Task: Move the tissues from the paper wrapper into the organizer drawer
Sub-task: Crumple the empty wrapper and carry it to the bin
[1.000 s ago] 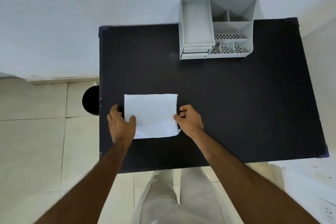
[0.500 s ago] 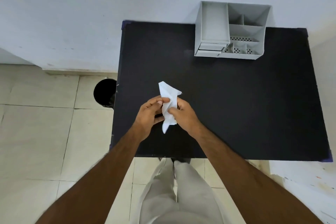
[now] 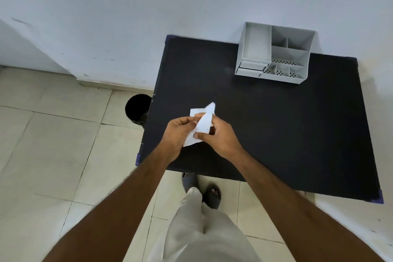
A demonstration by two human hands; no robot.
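Note:
A white paper wrapper (image 3: 203,122) is pinched between both my hands above the near left part of the black table (image 3: 287,125). My left hand (image 3: 177,134) grips its left and lower side. My right hand (image 3: 219,136) holds its right side, thumb pressed on the paper. The wrapper is crumpled and stands up to a point at the top. Whether tissues are inside it I cannot tell. A grey desk organizer (image 3: 274,55) stands at the far edge of the table against the wall, with two small shut drawers (image 3: 251,68) at its front left.
A black round bin (image 3: 137,110) stands on the tiled floor just left of the table. The white wall runs behind the table. My legs and sandalled feet (image 3: 210,194) are at the table's near edge.
The wrapper lay flat on the table a second ago; both hands have lifted and gathered it together. The view has swung left and down, so the table sits further right.

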